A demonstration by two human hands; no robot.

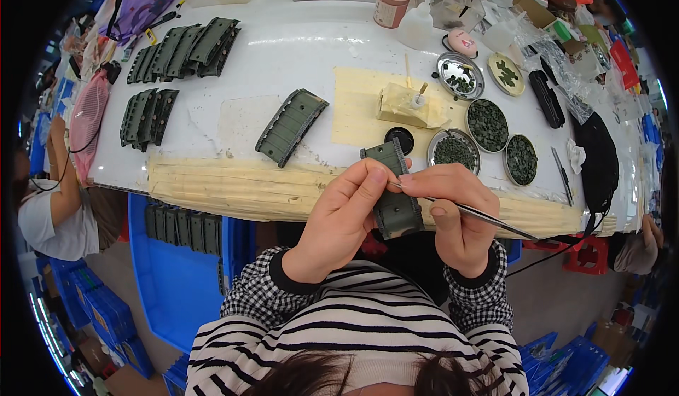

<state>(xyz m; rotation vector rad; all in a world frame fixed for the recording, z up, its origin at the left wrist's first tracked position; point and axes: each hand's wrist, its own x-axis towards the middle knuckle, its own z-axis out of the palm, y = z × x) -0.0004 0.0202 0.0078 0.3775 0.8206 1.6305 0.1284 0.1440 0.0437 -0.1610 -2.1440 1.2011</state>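
Note:
My left hand [327,230] grips a dark green curved panel [399,216] with ribbed, studded edges, held tilted above the table's front edge. Closed around slim metal tweezers [488,218], my right hand [463,216] brings their tip against the panel, beside my left thumb and forefinger. Any small piece at the tip is hidden by the fingers. A similar green panel [291,127] lies on the table ahead and left. Right of my hands, a metal dish [431,157] and round tins [467,124] hold many tiny dark green pieces.
Stacked green panels [187,51] sit far left, with a smaller stack [145,120] nearer. A small bottle [418,101] stands in a tape-covered block [396,109]. Below the table edge is a blue bin [177,290] with more panels. A black case [547,99] and thin tool [562,177] lie right.

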